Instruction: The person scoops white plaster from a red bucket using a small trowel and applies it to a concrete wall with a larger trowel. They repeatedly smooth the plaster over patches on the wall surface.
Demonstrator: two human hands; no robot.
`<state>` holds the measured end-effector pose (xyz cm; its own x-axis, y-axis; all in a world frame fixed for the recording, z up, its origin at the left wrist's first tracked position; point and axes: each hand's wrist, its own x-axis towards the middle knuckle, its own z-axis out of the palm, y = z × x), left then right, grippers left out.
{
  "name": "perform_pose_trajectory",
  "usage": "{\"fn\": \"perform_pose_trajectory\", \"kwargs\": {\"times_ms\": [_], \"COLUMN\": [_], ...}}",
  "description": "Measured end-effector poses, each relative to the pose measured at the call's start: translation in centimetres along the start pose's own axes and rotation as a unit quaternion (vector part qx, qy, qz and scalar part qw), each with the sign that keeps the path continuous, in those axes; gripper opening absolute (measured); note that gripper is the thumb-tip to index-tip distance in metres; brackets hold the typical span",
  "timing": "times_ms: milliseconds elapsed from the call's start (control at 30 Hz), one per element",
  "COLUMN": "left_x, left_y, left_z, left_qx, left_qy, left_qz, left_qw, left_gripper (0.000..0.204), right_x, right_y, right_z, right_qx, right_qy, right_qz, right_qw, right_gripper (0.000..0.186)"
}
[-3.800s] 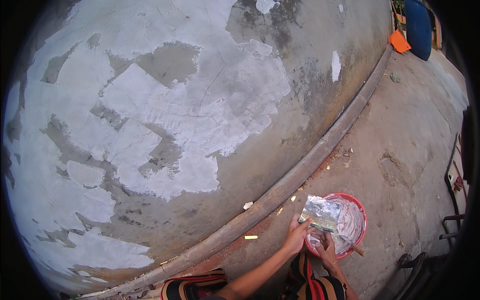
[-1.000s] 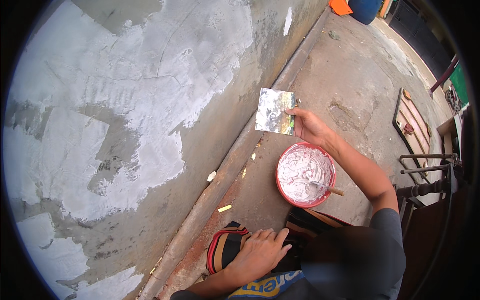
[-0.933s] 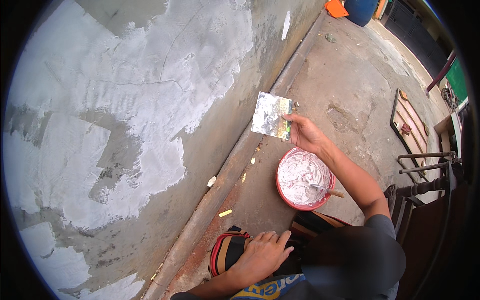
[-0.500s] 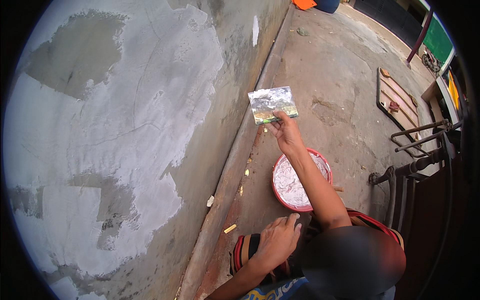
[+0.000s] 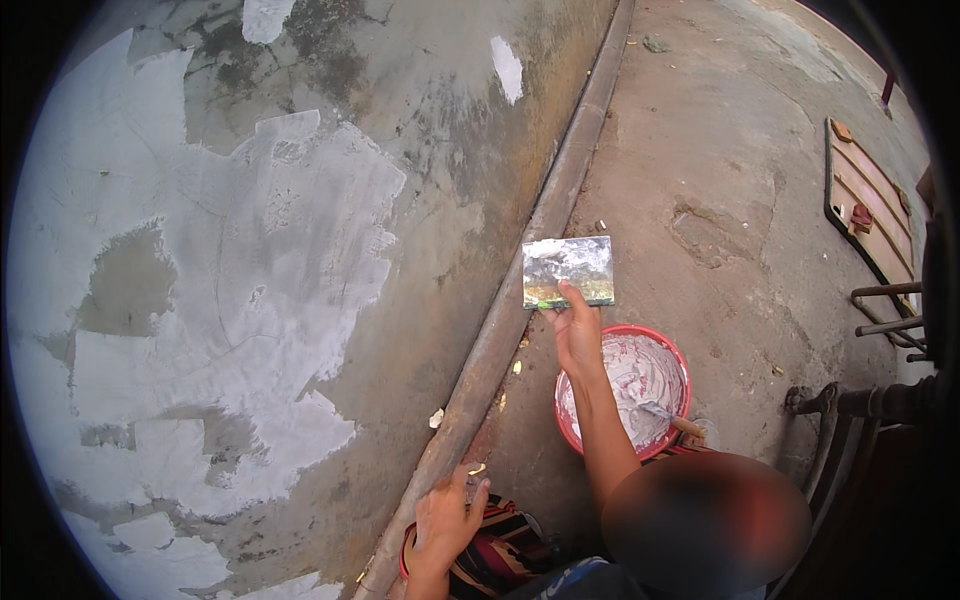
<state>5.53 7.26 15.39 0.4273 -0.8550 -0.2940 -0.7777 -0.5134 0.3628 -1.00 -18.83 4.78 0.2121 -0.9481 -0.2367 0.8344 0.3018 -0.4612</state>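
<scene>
Down the frame slides the plate (image 5: 572,265), from the upper middle half a second ago to just above centre now, and the left hand (image 5: 445,525) swings out toward the lower left! Right hand (image 5: 577,338) has the plate firmly gripped, thumb laid over the face at its lower edge, fingers tucked behind. What a surface it is: mottled grey and brownish, a glint of green low on the left, a white smear along the upper left edge. From this view it overlaps the long rounded ledge (image 5: 490,345) running along the foot of the wall (image 5: 440,250); whether they touch, I cannot tell.

Over to the left hand, fingers loosely spread, near the ledge and the striped cloth (image 5: 500,550) at the bottom of the frame; contact with the cloth is impossible to call from here.

Right of centre sits the red tub (image 5: 683,372), its whitish paste (image 5: 640,375) streaked and swirled, the right forearm crossing in front of its left side. A wooden-handled tool (image 5: 688,427) leans in the paste, handle poking past the rim at lower right. Broad white patches (image 5: 290,230) spread over the wall on the left, and a framed panel (image 5: 868,205) lies at the right edge of the frame.
</scene>
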Motion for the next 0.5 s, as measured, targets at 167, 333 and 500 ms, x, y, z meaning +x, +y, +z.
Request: {"fn": "perform_pose_trajectory", "kwargs": {"times_ms": [167, 333, 500], "left_x": [1.3, 4.9, 9.3], "left_y": [4.5, 14.2, 19.6], "left_z": [-2.3, -4.2, -3.4], "left_qx": [0.127, 0.161, 0.189], "left_qy": [0.001, -0.02, -0.017], "left_qz": [-0.057, -0.04, 0.046], "left_qw": [0.99, 0.986, 0.981], "left_gripper": [0.037, 0.035, 0.033], "right_x": [5.4, 8.5, 9.1], "right_y": [-0.7, -2.7, -6.6], "right_z": [-0.7, 0.7, 1.8], "right_qx": [0.014, 0.078, 0.15], "right_qy": [-0.034, -0.103, -0.12], "right_qz": [0.012, 0.05, 0.05], "right_qw": [0.999, 0.99, 0.98], "right_gripper": [0.029, 0.033, 0.031]}}
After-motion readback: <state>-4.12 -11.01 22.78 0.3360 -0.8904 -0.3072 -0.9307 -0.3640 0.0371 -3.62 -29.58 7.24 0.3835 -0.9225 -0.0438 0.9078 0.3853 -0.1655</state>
